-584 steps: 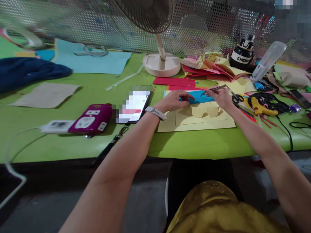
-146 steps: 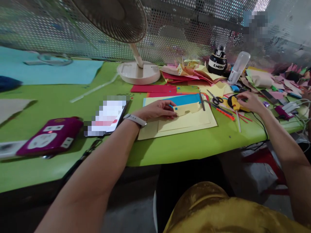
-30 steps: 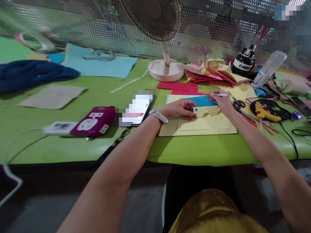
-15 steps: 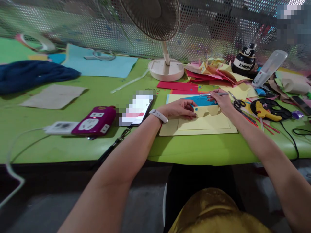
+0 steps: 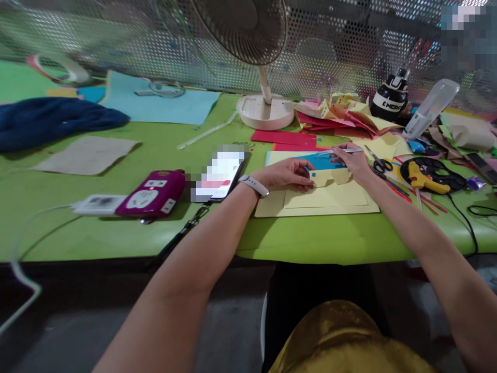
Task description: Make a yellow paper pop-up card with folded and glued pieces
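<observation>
My left hand (image 5: 292,173) is closed on the left end of a cut yellow paper strip (image 5: 323,180) that bears a small blue square. A pair of silver tweezers (image 5: 355,150) is held in my right hand (image 5: 351,159); its tips point left over blue paper (image 5: 324,161). I cannot make out whether the tips grip anything. Beneath the strip lie yellow sheets (image 5: 326,199), stacked on the green table.
Left of my hands are a phone (image 5: 221,176) and a purple power socket block (image 5: 153,194). A fan (image 5: 265,111) stands behind. To the right lie scissors (image 5: 382,165), a yellow glue gun (image 5: 423,178), a black bottle (image 5: 390,98) and paper scraps (image 5: 349,111).
My right hand and the tweezers have shifted slightly left. My left hand and the yellow strip stay in place.
</observation>
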A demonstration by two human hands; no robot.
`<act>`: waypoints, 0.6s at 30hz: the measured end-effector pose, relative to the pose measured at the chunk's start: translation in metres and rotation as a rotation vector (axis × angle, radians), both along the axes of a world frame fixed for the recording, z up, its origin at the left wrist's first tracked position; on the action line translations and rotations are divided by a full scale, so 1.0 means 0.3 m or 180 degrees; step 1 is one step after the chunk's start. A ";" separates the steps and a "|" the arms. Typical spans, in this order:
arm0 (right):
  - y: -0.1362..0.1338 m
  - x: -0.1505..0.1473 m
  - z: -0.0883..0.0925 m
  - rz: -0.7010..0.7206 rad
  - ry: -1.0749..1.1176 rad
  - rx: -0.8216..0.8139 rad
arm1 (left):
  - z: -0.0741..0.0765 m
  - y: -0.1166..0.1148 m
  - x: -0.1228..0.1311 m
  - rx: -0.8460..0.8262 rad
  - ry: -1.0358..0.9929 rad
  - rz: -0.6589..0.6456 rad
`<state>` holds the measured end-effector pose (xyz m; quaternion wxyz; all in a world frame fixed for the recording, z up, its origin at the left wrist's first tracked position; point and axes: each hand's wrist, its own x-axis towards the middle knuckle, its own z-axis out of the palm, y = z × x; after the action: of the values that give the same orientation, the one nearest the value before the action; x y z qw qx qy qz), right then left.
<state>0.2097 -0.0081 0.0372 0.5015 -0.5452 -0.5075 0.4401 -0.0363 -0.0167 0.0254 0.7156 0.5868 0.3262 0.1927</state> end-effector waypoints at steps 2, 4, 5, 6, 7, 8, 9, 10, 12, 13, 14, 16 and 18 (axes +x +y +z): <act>0.000 -0.001 0.001 -0.0005 -0.0015 -0.0020 | -0.002 0.001 -0.002 0.0019 0.0003 0.0017; -0.001 -0.001 0.001 -0.0003 -0.0053 -0.0016 | -0.002 0.000 -0.002 0.0026 0.0025 0.0038; -0.001 0.000 0.001 0.0003 -0.0083 -0.0003 | 0.000 -0.001 -0.002 0.0025 0.0034 0.0051; -0.001 0.000 0.002 0.0014 -0.0116 0.0016 | 0.001 -0.003 -0.001 0.0022 0.0042 0.0064; -0.002 0.000 0.002 0.0029 -0.0145 0.0040 | 0.004 -0.004 0.000 0.0016 0.0053 0.0069; -0.003 -0.001 0.003 0.0047 -0.0165 0.0059 | 0.006 -0.006 0.001 0.0012 0.0062 0.0077; -0.004 -0.002 0.005 0.0063 -0.0175 0.0067 | 0.009 -0.007 0.002 0.0008 0.0069 0.0082; -0.005 -0.003 0.007 0.0068 -0.0170 0.0064 | 0.011 -0.008 0.003 0.0006 0.0075 0.0082; -0.009 -0.008 0.011 0.0060 -0.0133 0.0023 | 0.014 -0.009 0.004 0.0008 0.0078 0.0072; -0.011 -0.010 0.014 0.0054 -0.0107 0.0005 | 0.015 -0.009 0.004 0.0013 0.0077 0.0069; -0.013 -0.012 0.016 0.0047 -0.0077 -0.0008 | 0.015 -0.009 0.004 0.0020 0.0077 0.0061; -0.015 -0.017 0.019 0.0053 -0.0024 -0.0015 | 0.014 -0.008 0.003 0.0039 0.0070 0.0047; -0.016 -0.020 0.021 0.0059 0.0003 -0.0024 | 0.012 -0.007 0.003 0.0041 0.0059 0.0030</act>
<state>0.2038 -0.0129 0.0433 0.4956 -0.5421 -0.5106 0.4470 -0.0355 -0.0189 0.0290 0.7078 0.5916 0.3343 0.1928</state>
